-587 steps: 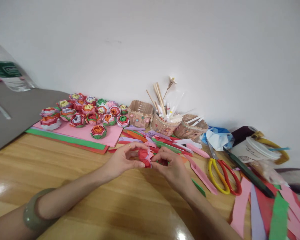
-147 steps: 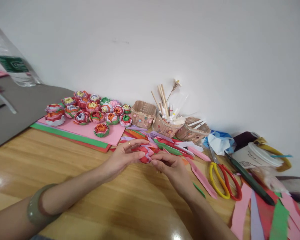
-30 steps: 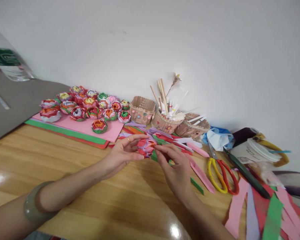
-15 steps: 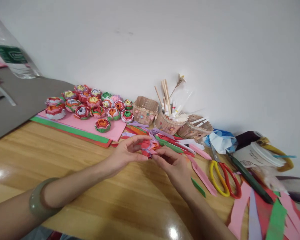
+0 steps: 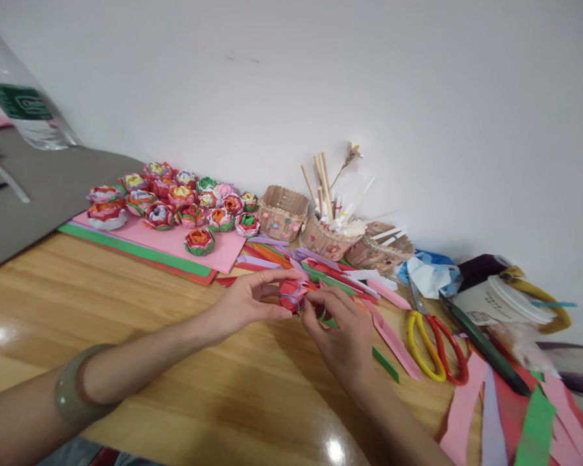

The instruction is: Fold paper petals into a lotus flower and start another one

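A small red, pink and purple paper flower point(image 5: 291, 295) is held above the table. My left hand point(image 5: 245, 303) grips it from the left, fingers behind and thumb along the lower edge. My right hand point(image 5: 342, 327) is closed at its right side, thumb and index finger pinching at the flower's edge; the exact spot is partly hidden. Beyond the hands lie folded paper strips point(image 5: 340, 279) in red, green, purple and pink. Finished paper flowers point(image 5: 199, 241) stand in rows on pink paper point(image 5: 160, 244) at the left back.
Three decorated baskets point(image 5: 282, 213) stand along the wall, with wooden sticks point(image 5: 323, 184) in the middle one. Scissors point(image 5: 437, 343) with yellow and red handles lie at right, beside a dark green cutter point(image 5: 486, 346), a white tub point(image 5: 502, 301) and cut paper point(image 5: 537, 414). A plastic bottle point(image 5: 22, 103) stands far left.
My right hand has rotated and drawn slightly to the right, its fingers curling more. The flower has turned in my left hand, so its red side shows more.
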Motion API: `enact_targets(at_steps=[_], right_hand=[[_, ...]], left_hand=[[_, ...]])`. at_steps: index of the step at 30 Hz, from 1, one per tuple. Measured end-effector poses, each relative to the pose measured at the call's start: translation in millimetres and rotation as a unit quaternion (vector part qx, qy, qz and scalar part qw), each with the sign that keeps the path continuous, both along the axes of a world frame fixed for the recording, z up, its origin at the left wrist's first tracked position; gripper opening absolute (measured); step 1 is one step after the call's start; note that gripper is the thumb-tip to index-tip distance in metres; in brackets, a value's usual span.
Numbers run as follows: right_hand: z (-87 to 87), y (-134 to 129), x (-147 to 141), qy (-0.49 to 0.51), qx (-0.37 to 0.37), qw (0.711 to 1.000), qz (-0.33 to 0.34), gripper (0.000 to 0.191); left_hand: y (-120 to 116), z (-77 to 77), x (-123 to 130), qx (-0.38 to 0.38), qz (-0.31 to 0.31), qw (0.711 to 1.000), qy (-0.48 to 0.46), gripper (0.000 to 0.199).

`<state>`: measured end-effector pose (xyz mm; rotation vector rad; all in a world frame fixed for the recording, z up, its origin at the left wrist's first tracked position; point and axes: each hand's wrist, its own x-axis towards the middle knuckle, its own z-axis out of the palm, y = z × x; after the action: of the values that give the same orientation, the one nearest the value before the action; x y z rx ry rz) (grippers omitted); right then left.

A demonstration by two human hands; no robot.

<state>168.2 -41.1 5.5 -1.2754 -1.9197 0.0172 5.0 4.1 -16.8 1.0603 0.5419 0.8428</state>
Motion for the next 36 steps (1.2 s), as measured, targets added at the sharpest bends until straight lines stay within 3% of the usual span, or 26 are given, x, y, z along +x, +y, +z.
enact_targets(at_steps=[7, 13, 16, 20, 25, 31, 36], right_hand=[[2.9, 2, 0, -0.008, -0.005, 1.0, 0.01, 0.012], [-2.7, 0, 1, -0.055, 0.045, 0.997, -0.009, 0.013], [2.3, 0, 3, 0.035, -0.041, 0.998, 0.036, 0.014], [11.2, 5, 7, 0.181, -0.209, 0.958, 0.083, 0.021], [10.0, 9, 8, 0.259, -0.278, 0.921, 0.086, 0.016], [5.6, 5, 4, 0.209, -0.236, 0.947, 0.052, 0.013], [10.0, 4, 5, 0.126, -0.185, 0.973, 0.064, 0.01]], left_hand=[[1, -0.3, 1, -0.01, 0.0, 1.0, 0.007, 0.049], [2, -0.6, 1, -0.003, 0.014, 1.0, 0.018, 0.049], [1, -1.0, 0, -0.02, 0.016, 1.0, 0.007, 0.048], [1, -0.8, 1, -0.05, 0.027, 0.998, -0.01, 0.047], [0, 0.5, 0, -0.049, 0.024, 0.998, -0.01, 0.046], [1, -0.8, 0, -0.023, -0.004, 1.0, -0.004, 0.046], [1, -3.1, -1, -0.019, -0.007, 1.0, -0.004, 0.047]])
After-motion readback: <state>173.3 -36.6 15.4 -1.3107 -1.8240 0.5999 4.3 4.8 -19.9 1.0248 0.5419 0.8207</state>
